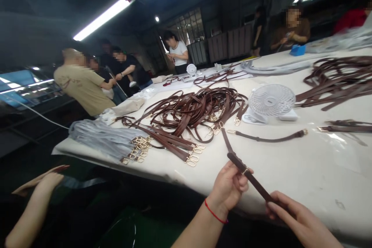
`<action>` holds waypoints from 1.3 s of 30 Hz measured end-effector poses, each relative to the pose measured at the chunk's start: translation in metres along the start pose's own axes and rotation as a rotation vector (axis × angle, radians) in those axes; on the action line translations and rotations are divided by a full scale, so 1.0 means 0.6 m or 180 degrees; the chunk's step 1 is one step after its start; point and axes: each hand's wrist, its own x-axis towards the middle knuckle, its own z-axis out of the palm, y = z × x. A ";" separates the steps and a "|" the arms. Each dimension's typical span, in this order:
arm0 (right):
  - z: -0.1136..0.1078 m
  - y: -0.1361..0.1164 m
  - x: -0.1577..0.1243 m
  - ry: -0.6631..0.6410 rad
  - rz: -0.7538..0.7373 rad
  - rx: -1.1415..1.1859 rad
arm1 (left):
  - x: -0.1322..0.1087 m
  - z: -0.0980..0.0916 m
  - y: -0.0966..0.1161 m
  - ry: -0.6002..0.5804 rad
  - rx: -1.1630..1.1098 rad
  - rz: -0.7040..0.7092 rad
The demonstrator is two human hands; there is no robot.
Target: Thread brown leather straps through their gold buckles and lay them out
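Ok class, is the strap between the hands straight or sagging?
Straight: the strap shows no sag between left hand and right hand.

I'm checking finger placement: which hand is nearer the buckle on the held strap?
Left. The left hand pinches the strap beside the buckle; the right hand holds the strap farther along.

Tabletop (pixel 305 166) open beyond R grip (pixel 299 217); fan (pixel 270 101) & strap pile (pixel 193 110) block farther reach

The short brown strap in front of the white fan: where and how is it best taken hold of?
Probably pinch the short brown strap at its middle, from the near side: it lies bowed that way, and the white fan stands behind it.
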 end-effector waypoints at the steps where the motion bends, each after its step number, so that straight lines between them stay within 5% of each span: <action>1: -0.002 0.000 -0.002 -0.0029 0.0056 -0.0048 | 0.002 -0.001 0.006 0.0028 -0.0003 0.0061; 9: 0.017 -0.052 0.021 0.0215 -0.0184 0.0447 | 0.003 0.007 -0.040 -0.0296 0.0536 -0.0341; 15: 0.003 -0.032 0.003 0.0078 0.0105 0.0293 | 0.011 -0.006 -0.001 0.0147 0.0165 0.0123; 22: 0.011 -0.037 0.010 0.0331 -0.0042 0.0298 | 0.009 -0.002 -0.035 -0.0105 0.0313 -0.0191; 33: 0.029 -0.035 0.023 0.0462 -0.0251 0.0935 | 0.004 0.013 -0.036 -0.0218 0.0867 -0.0202; 39: 0.011 -0.033 0.004 0.0353 -0.0195 0.0273 | 0.015 -0.005 -0.017 -0.0026 0.0460 0.0045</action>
